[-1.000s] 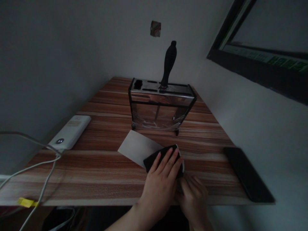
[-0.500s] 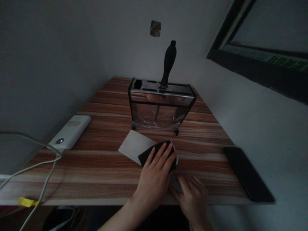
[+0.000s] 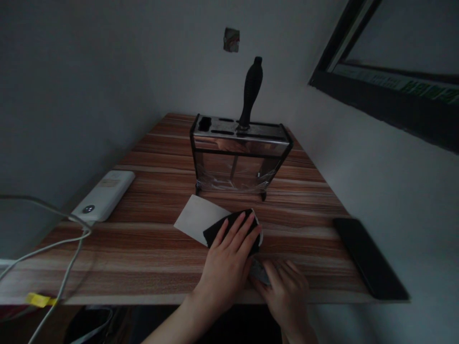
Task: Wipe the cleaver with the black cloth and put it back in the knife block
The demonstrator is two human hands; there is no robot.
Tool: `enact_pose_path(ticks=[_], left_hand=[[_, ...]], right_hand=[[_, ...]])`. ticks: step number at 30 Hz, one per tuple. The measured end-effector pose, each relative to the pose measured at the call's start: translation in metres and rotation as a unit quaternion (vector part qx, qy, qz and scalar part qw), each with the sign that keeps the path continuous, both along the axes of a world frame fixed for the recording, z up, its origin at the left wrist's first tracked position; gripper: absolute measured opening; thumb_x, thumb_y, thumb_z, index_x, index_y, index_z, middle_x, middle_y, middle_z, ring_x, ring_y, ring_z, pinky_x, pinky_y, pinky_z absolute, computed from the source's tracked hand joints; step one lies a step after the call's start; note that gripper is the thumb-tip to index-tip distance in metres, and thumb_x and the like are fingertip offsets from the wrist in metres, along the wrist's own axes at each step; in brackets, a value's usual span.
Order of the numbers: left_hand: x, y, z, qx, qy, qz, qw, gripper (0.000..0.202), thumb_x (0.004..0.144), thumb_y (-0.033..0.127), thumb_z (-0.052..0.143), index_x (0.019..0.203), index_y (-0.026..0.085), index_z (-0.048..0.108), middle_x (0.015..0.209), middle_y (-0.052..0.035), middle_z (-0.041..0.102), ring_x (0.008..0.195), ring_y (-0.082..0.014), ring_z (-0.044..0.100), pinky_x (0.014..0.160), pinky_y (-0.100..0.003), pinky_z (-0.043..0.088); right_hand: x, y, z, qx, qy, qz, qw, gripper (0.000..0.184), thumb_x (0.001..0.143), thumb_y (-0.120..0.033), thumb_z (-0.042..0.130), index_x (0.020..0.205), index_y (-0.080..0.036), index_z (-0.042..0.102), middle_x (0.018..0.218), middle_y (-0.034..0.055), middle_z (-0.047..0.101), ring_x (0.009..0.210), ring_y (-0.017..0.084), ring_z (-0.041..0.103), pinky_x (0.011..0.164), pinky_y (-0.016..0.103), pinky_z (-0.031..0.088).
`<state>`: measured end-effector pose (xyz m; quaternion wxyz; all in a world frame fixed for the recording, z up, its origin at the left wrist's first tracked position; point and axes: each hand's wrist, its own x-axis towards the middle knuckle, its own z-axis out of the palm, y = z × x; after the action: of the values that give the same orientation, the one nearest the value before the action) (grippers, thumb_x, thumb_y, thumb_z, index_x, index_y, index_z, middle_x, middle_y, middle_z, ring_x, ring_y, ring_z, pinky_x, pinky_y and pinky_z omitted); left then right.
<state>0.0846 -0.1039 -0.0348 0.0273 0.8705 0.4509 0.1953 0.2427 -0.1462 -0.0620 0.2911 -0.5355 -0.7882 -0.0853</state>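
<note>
A kitchen knife with a broad, pale blade [image 3: 199,217] lies flat near the front of the table, its tip end pointing to the far left. Over the rest of the blade is a folded black cloth [image 3: 215,232] with a light edge. My left hand [image 3: 229,253] holds this cloth down on the blade, fingers side by side and slightly apart, thumb hidden. Closed around the knife's grey handle [image 3: 258,271] is my right hand [image 3: 285,286], close to the table's front edge. Behind them stands a knife block [image 3: 244,148] with a black handle [image 3: 251,91] sticking up.
A white power bank [image 3: 105,193] with white cables [image 3: 73,260] and a yellow tag [image 3: 41,300] is at the left. To the right, a black phone [image 3: 369,258] lies by the table edge. Walls border the wooden table [image 3: 154,272]; a dark frame [image 3: 383,107] is at upper right.
Both hands, the cloth and the knife have shifted very slightly left. My hold on the cloth and handle looks the same.
</note>
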Motion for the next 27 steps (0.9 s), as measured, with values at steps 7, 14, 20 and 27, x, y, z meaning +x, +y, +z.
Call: enact_pose_path(ticks=[7, 14, 20, 27], left_hand=[[-0.014, 0.012, 0.006, 0.012, -0.011, 0.055, 0.998, 0.052, 0.092, 0.017, 0.042, 0.143, 0.023, 0.036, 0.155, -0.0024, 0.029, 0.144, -0.0221, 0.024, 0.116, -0.049, 0.026], [-0.039, 0.028, 0.009, 0.027, -0.011, 0.107, 0.994, 0.049, 0.094, 0.019, 0.040, 0.143, 0.020, 0.037, 0.154, -0.0070, 0.032, 0.144, -0.0240, 0.023, 0.116, -0.051, 0.024], [-0.059, 0.039, 0.009, 0.036, -0.034, 0.159, 0.986, 0.046, 0.096, 0.021, 0.036, 0.142, 0.019, 0.038, 0.153, -0.0093, 0.034, 0.144, -0.0248, 0.024, 0.115, -0.054, 0.024], [-0.063, 0.041, 0.008, 0.060, -0.045, 0.180, 0.981, 0.047, 0.096, 0.021, 0.037, 0.143, 0.019, 0.036, 0.154, -0.0118, 0.032, 0.144, -0.0269, 0.022, 0.113, -0.055, 0.025]], right_hand=[[0.000, -0.001, 0.000, 0.018, -0.011, -0.012, 1.000, 0.043, 0.100, -0.041, 0.036, 0.076, -0.017, 0.061, 0.059, 0.0026, 0.065, 0.056, 0.016, 0.058, 0.067, 0.030, 0.036], [0.001, 0.000, 0.000, 0.025, -0.013, -0.014, 1.000, 0.036, 0.098, -0.039, 0.043, 0.076, -0.017, 0.062, 0.056, 0.0010, 0.063, 0.053, 0.016, 0.058, 0.065, 0.029, 0.036], [0.001, -0.001, -0.002, 0.036, -0.016, -0.013, 0.999, 0.036, 0.098, -0.040, 0.043, 0.077, -0.017, 0.061, 0.060, 0.0024, 0.066, 0.054, 0.015, 0.060, 0.066, 0.029, 0.038], [0.001, -0.001, -0.002, 0.035, -0.015, -0.015, 0.999, 0.035, 0.098, -0.039, 0.044, 0.076, -0.017, 0.060, 0.059, 0.0024, 0.065, 0.054, 0.016, 0.059, 0.066, 0.030, 0.037]])
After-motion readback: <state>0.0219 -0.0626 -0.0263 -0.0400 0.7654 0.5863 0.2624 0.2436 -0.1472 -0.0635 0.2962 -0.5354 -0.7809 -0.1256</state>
